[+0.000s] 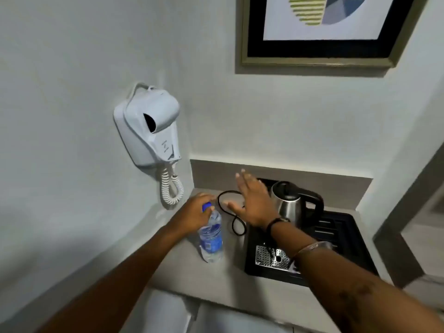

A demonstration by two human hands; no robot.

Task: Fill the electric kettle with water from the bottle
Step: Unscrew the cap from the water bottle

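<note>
Item 1, left hand point(193, 213): my fingers are closed round the neck of the bottle point(211, 236), just under its blue cap point(206, 206). I judge this grip is there to steady the bottle upright while the cap comes off; the cap is on, so no water has gone anywhere yet.

Item 2, right hand point(252, 203): fingers spread apart and flat, holding nothing, hovering at 3 o'clock from the bottle's cap. It sits between bottle and kettle point(288, 203), free either to twist the cap or to lift the lid; I cannot tell which.

Item 3, bottle: clear plastic, blue label, standing on the counter point(182, 272), off the tray.

Item 4, kettle: steel body, black handle and lid, at 2 o'clock from the bottle, standing on the black tray point(348, 239). Lid appears down.

Item 5, cord point(230, 212): black loop lying on the counter between bottle and kettle, beneath my right hand, a likely snag.

Item 6, hair dryer point(150, 126): wall-mounted at 11 o'clock, idle.
</note>
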